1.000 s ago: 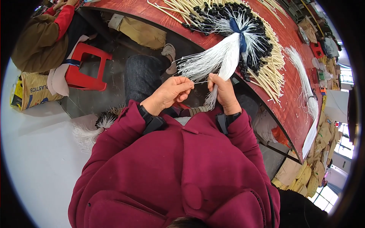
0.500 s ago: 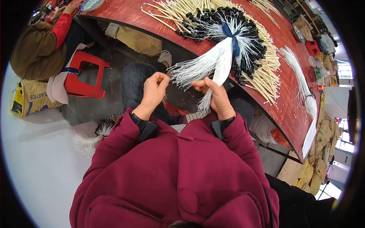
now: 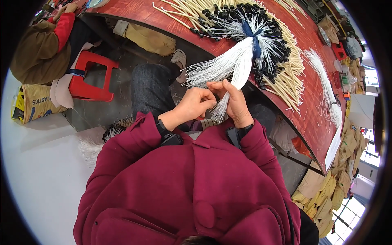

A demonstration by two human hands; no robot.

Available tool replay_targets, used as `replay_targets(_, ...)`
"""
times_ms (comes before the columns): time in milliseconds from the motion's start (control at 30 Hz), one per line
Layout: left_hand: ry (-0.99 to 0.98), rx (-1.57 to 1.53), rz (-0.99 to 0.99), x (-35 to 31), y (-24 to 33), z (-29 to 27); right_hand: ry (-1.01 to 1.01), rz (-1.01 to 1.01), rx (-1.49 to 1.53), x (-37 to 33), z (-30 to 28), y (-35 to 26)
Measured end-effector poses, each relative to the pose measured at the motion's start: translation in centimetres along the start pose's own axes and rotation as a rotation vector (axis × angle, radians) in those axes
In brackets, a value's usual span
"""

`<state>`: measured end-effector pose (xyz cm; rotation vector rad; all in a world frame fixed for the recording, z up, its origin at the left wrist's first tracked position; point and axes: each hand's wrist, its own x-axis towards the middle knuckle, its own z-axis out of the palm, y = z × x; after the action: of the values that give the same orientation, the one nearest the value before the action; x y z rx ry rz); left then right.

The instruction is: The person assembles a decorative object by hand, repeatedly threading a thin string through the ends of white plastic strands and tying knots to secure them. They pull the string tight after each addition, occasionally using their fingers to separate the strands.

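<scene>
A big bundle of thin white strings (image 3: 222,65) hangs over the near edge of the table, tied round with a dark blue band (image 3: 253,38). Around it fan pale sticks (image 3: 286,92) with black ends (image 3: 222,15). My right hand (image 3: 236,105) is closed round a hanging lock of the white strings, its thumb and forefinger up. Close beside it my left hand (image 3: 192,107) is pinched near the string ends. Whatever its fingertips hold, if anything, is too fine to make out.
On the red table (image 3: 304,132) lies another white string bundle (image 3: 326,85) at the right. A red stool (image 3: 92,77) and a seated person (image 3: 43,53) are at the left. A sack (image 3: 41,102) stands behind the stool; another white bundle (image 3: 90,151) lies low left.
My left hand has moved right, from open space beside the strings to right next to my right hand. My right hand has stayed on the strings, its fingers slightly raised.
</scene>
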<state>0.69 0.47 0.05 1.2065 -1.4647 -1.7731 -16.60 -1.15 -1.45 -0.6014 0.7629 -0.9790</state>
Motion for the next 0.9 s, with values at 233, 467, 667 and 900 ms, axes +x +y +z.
replay_targets(233,-0.016,0.025,-0.014,0.4,0.4,0.7,-0.018,0.004,-0.039,0.1,-0.2,0.1)
replay_targets(467,0.001,-0.173,-0.029,0.5,-0.8,0.5,0.012,-0.008,-0.05,0.0,0.1,0.1)
replay_targets(667,0.04,-0.629,-0.282,0.7,-0.7,-0.2,0.063,-0.071,-0.148,0.1,0.6,-0.2)
replay_targets(900,0.012,-0.702,-0.305,1.1,-1.6,0.1,0.11,-0.07,-0.251,0.1,0.6,-0.3)
